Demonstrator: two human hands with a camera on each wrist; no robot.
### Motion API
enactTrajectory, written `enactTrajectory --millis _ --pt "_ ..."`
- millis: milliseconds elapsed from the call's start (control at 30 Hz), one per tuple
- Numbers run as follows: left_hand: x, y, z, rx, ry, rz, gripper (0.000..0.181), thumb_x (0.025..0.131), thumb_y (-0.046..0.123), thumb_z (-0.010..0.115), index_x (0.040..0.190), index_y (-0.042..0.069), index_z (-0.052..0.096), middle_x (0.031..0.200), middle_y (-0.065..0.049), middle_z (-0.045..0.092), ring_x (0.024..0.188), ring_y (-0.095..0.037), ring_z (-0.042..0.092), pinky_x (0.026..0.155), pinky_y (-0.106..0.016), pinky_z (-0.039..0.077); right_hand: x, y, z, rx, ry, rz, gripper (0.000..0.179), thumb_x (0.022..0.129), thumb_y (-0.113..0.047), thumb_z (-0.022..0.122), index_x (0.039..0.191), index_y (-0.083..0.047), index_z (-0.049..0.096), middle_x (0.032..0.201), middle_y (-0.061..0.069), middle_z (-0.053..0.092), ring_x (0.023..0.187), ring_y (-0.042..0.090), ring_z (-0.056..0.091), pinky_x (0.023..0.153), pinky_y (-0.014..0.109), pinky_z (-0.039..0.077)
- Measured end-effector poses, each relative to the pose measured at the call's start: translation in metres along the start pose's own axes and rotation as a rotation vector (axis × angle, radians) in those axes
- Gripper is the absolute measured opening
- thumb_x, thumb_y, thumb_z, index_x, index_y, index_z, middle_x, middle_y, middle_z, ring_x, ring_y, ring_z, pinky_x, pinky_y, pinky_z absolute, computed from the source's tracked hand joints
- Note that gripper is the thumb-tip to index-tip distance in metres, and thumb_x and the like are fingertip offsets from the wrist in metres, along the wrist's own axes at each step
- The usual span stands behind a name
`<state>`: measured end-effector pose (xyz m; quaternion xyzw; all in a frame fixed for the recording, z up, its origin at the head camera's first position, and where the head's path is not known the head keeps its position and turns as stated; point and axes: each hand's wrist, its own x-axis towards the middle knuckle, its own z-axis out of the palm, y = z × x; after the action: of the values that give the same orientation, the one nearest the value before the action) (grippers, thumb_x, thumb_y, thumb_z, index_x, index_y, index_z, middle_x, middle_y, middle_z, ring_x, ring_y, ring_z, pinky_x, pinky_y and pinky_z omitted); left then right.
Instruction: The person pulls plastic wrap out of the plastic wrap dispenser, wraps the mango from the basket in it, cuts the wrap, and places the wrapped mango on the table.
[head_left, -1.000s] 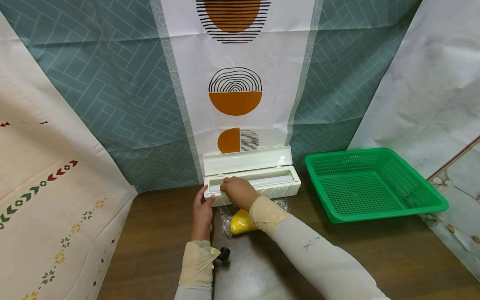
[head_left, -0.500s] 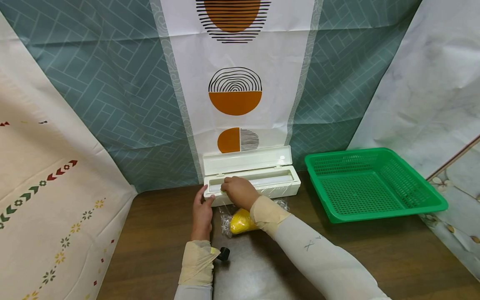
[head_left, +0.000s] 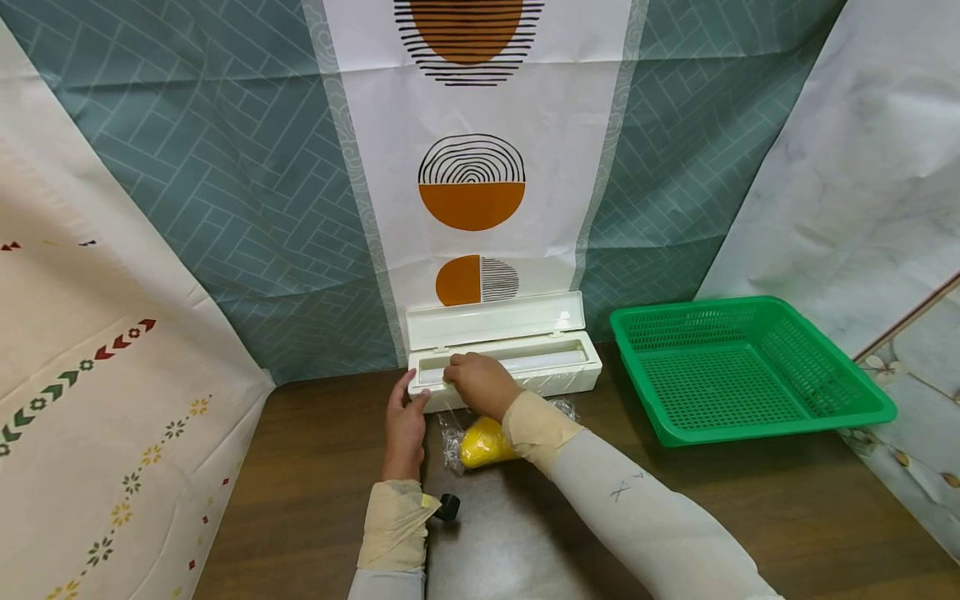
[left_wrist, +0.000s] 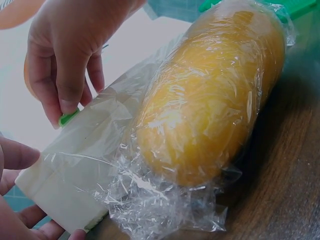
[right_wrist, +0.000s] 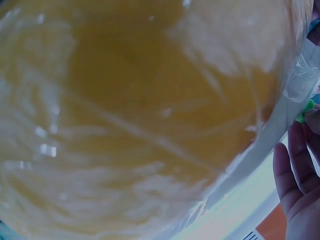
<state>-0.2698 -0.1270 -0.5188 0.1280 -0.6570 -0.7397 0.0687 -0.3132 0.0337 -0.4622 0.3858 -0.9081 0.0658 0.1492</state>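
A white cling film dispenser box (head_left: 558, 384) stands at the back of the table with its lid (head_left: 495, 322) raised and a roll of film (head_left: 546, 362) inside. My left hand (head_left: 405, 432) grips its left end, thumb at the front. My right hand (head_left: 482, 387) is over the front edge, pinching a small green slider cutter (left_wrist: 68, 118) between thumb and finger. Clear film runs down from the box to an oblong yellow fruit (left_wrist: 212, 95), wrapped in it and lying just in front. Crumpled film (left_wrist: 165, 205) bunches at the fruit's near end. My right forearm partly hides the fruit in the head view.
A green perforated basket (head_left: 750, 375) stands to the right of the box. Patterned cloths (head_left: 472, 108) hang behind and at both sides. The brown wooden table (head_left: 300, 500) extends in front and to the left. A small black piece (head_left: 447, 507) is strapped at my left wrist.
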Motion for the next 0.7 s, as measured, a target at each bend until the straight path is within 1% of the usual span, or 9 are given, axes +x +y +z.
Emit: enactTrajectory --millis 133,300,467,700 --pt "0.0002 -0.0005 -0.0003 -0.001 0.001 -0.002 0.052 0.105 0.011 0.059 0.156 0.012 0.047 0.165 -0.016 0.032 0.15 -0.033 0.029 0.121 -0.051 0.026 -0.0006 0.0008 0.0003 0.006 -0.001 -0.005 0.017 0.098 -0.001 0.065 0.099 -0.014 0.076 0.092 0.0 0.064 0.083 0.019 0.067 0.076 0.033 0.057" --pt "0.0019 -0.0021 0.0002 -0.013 0.007 0.011 0.052 0.105 0.009 0.058 0.156 0.01 0.047 0.163 -0.017 0.035 0.145 -0.033 0.035 0.119 -0.049 0.028 -0.0014 0.0011 -0.0004 0.007 0.008 -0.011 0.017 0.098 -0.001 0.065 0.099 -0.014 0.076 0.092 0.0 0.065 0.083 0.019 0.067 0.076 0.033 0.057" --pt "0.0016 -0.0029 0.0011 -0.019 0.007 0.02 0.052 0.105 0.007 0.057 0.156 0.009 0.046 0.161 -0.018 0.038 0.141 -0.032 0.04 0.116 -0.047 0.031 -0.0017 0.0015 0.0 0.0 -0.004 -0.005 0.016 0.099 -0.002 0.065 0.101 -0.014 0.076 0.094 0.001 0.065 0.085 0.02 0.068 0.077 0.033 0.057" --pt "0.001 -0.0018 0.0011 -0.026 0.005 0.021 0.052 0.105 0.007 0.057 0.156 0.009 0.046 0.161 -0.018 0.038 0.14 -0.032 0.04 0.116 -0.047 0.032 -0.0021 0.0031 0.002 -0.003 0.001 -0.007 0.015 0.101 -0.005 0.065 0.102 -0.014 0.076 0.094 0.001 0.066 0.085 0.02 0.067 0.078 0.033 0.057"
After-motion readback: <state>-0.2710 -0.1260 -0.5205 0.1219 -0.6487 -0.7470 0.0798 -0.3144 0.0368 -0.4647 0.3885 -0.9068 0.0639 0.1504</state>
